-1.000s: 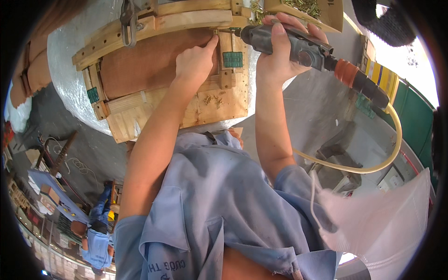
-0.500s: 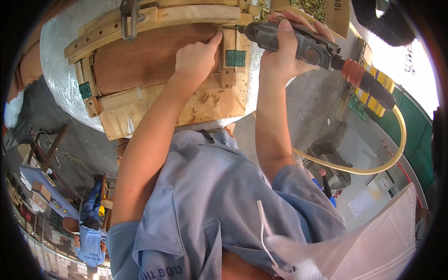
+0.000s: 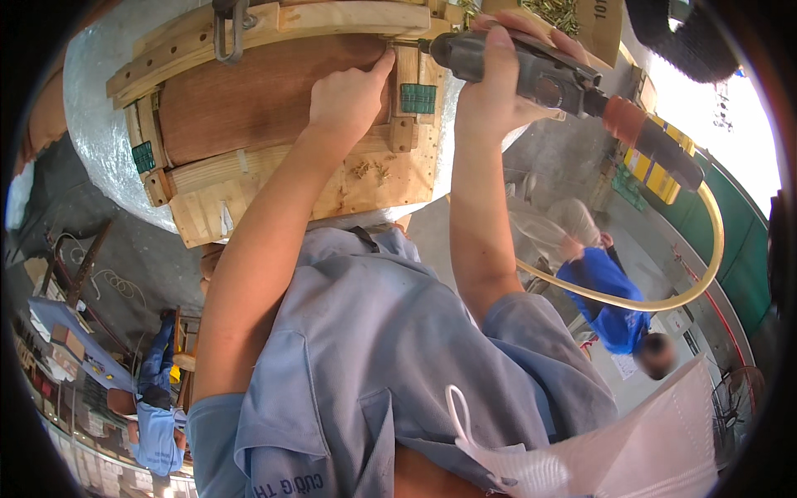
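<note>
We see wooden frame [image 3: 187,56] beneath left hand [image 3: 344,101], brown panel [image 3: 241,95] within. Right hand [image 3: 490,104] wraps driver [image 3: 535,81], its bit [image 3: 408,41] by left hand's outstretched index finger at panel corner; whether left pinches anything, we cannot tell. Fastening seems underway, unfinished: loose brassy screws [image 3: 370,171] lie bodyward of left hand.
</note>
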Demonstrator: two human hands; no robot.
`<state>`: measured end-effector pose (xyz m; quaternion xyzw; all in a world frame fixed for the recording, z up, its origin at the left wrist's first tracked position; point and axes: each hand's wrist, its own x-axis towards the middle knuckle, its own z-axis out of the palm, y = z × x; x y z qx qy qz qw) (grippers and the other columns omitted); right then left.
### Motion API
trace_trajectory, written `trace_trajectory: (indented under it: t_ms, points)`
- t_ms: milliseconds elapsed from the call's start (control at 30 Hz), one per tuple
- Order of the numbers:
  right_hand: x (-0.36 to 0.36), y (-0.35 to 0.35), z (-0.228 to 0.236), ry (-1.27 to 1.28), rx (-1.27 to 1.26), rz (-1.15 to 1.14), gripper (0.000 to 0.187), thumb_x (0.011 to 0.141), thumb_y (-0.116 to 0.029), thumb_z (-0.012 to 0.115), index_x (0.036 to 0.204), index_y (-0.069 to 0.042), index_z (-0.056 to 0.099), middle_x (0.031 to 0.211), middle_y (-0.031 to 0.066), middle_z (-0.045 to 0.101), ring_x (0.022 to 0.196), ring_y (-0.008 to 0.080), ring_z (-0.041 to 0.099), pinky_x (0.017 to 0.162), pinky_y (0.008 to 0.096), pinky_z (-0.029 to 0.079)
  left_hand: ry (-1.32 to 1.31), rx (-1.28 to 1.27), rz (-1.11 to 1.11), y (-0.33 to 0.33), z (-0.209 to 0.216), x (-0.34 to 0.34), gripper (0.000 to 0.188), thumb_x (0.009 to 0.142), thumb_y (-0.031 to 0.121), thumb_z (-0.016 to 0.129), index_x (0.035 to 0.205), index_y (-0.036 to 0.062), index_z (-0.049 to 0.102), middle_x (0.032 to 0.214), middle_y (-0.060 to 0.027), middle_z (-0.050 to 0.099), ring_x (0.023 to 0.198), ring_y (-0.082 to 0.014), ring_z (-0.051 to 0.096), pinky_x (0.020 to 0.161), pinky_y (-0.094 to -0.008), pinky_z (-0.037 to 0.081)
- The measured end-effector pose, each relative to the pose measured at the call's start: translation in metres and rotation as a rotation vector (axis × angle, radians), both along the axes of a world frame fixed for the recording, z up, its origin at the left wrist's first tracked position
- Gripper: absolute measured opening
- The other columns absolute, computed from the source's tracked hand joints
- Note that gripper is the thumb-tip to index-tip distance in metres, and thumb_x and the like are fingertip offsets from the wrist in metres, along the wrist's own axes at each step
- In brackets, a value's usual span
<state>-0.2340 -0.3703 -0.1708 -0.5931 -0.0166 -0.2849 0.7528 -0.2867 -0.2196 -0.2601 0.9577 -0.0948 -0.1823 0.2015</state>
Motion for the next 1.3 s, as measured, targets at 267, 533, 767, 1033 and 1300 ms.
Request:
trace_trajectory:
  t_ms: [267, 533, 767, 1033, 1300]
  points:
    - [-0.001, 0.036, -0.009, 0.062, -0.478, -0.075, 0.01, 0.102, -0.013, 0.07, 0.105, -0.004, 0.066, 0.097, 0.0031, 0.069, 0.091, 0.0116, 0.065, 0.087, 0.0267, 0.052, -0.112, -0.077, 0.008, 0.003, -0.008, -0.007, 0.051, 0.099, 0.015, 0.059, 0.147, 0.0291, 0.061, 0.072, -0.011, 0.072, 0.062, -0.0354, 0.071, 0.055, -0.047, 0.058]
    - [-0.002, 0.023, -0.001, 0.171, -0.545, 0.127, 0.024, 0.096, -0.003, 0.071, 0.115, -0.003, 0.058, 0.1, 0.0085, 0.068, 0.093, 0.0163, 0.065, 0.087, 0.0311, 0.053, -0.286, -0.297, 0.127, 0.009, -0.013, -0.018, 0.022, 0.102, 0.019, 0.064, 0.124, 0.019, 0.068, 0.069, -0.0091, 0.069, 0.059, -0.0321, 0.068, 0.05, -0.0455, 0.054]
    - [-0.023, 0.014, 0.042, 0.098, -0.346, -0.09, 0.061, 0.085, 0.008, 0.074, 0.133, -0.008, 0.041, 0.107, 0.0178, 0.073, 0.09, 0.0276, 0.074, 0.086, 0.0427, 0.063, 0.73, -1.195, 0.727, 0.043, 0.023, -0.011, 0.019, 0.109, 0.018, 0.055, 0.119, 0.0071, 0.067, 0.085, -0.0094, 0.074, 0.074, -0.0256, 0.075, 0.06, -0.0404, 0.057]
    - [-0.113, 0.004, 0.122, -0.027, 0.079, -0.065, 0.057, 0.091, 0.0, 0.064, 0.138, -0.027, 0.044, 0.111, 0.0141, 0.069, 0.092, 0.0303, 0.067, 0.089, 0.0598, 0.058, 0.885, -1.977, 0.941, 0.049, 0.073, -0.051, 0.041, 0.112, 0.016, 0.046, 0.146, -0.0056, 0.052, 0.131, -0.0251, 0.069, 0.13, -0.0377, 0.065, 0.115, -0.0492, 0.053]
    - [-0.17, 0.026, 0.141, -0.151, 0.226, -0.06, 0.056, 0.091, 0.003, 0.068, 0.136, -0.016, 0.04, 0.106, 0.0177, 0.069, 0.091, 0.0319, 0.07, 0.083, 0.0532, 0.062, 0.884, -1.949, 0.688, 0.05, 0.1, -0.089, 0.043, 0.112, 0.018, 0.046, 0.148, -0.0058, 0.053, 0.139, -0.0241, 0.066, 0.13, -0.0358, 0.065, 0.112, -0.0458, 0.057]
